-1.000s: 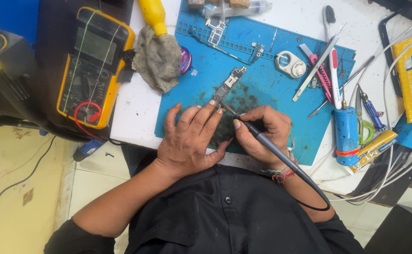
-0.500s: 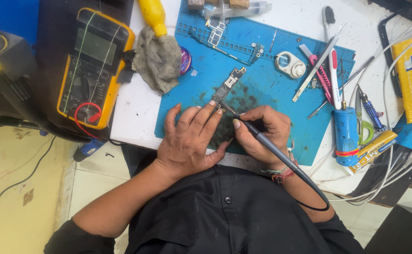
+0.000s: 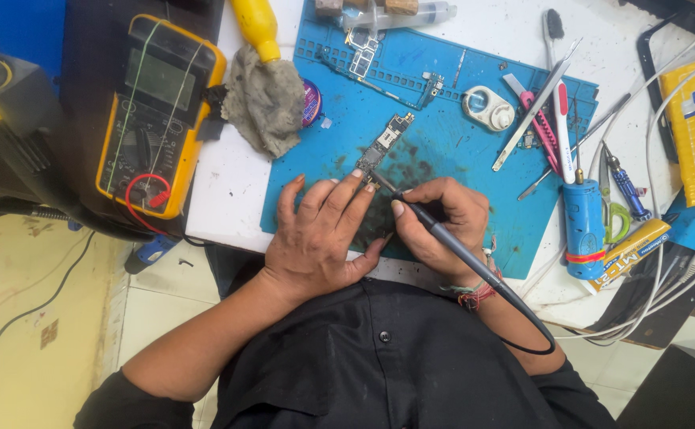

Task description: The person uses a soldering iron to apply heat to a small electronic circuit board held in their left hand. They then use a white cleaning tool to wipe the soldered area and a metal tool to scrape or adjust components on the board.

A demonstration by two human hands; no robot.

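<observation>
Blue mat (image 3: 474,103): a board (image 3: 382,147) lies mid-mat, toward its near edge. The left hand (image 3: 320,238) presses flat, fingers spread, gripping nothing; the right hand (image 3: 443,218) pinches an iron (image 3: 443,234), tip at the board's near end. Soldering looks underway, unfinished.

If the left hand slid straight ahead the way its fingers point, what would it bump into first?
Most likely the small circuit board on the blue mat: the left hand points up and slightly right, its fingertips right at the board's near end. Whether they already touch it is unclear from above.
</observation>
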